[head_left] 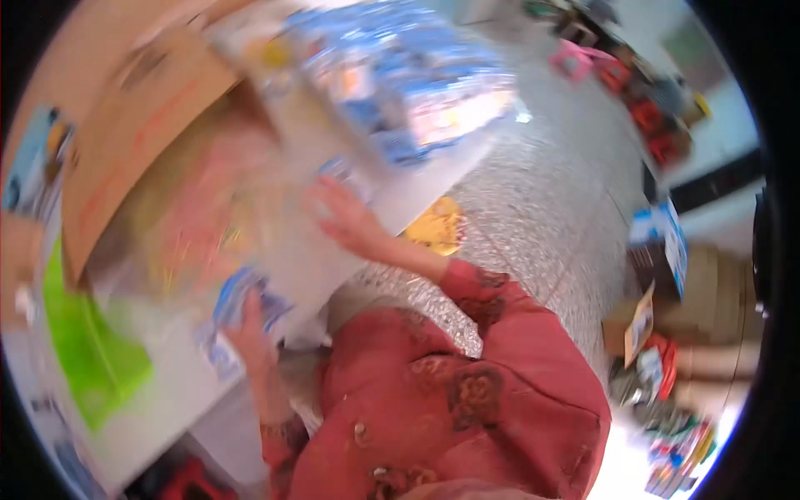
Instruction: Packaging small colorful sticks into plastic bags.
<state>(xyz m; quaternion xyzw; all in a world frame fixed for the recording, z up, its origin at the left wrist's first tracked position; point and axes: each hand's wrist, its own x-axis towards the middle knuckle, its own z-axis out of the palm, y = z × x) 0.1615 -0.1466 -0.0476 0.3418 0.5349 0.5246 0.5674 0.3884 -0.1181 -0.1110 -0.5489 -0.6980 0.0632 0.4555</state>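
Observation:
My left hand (252,335) is closed on a blue-and-white plastic packet (235,292) over the near part of the white table. Its thumb lies across the top of the packet. Out to the right, my right hand (352,223) is held with its fingers stretched and apart, and nothing shows in it. Just beyond those fingers, a small blue-and-clear packet (336,169) lies near the table's edge. An open cardboard box (137,137) stands in front of me, holding blurred pink and yellow contents (212,204). Motion smears both hands.
A large pile of shiny blue packets (400,75) covers the table's far end. Bright green sheet or bag (87,350) lies at the left. On the speckled floor are a yellow bag (436,227) and, farther right, cardboard boxes (704,292) and mixed goods.

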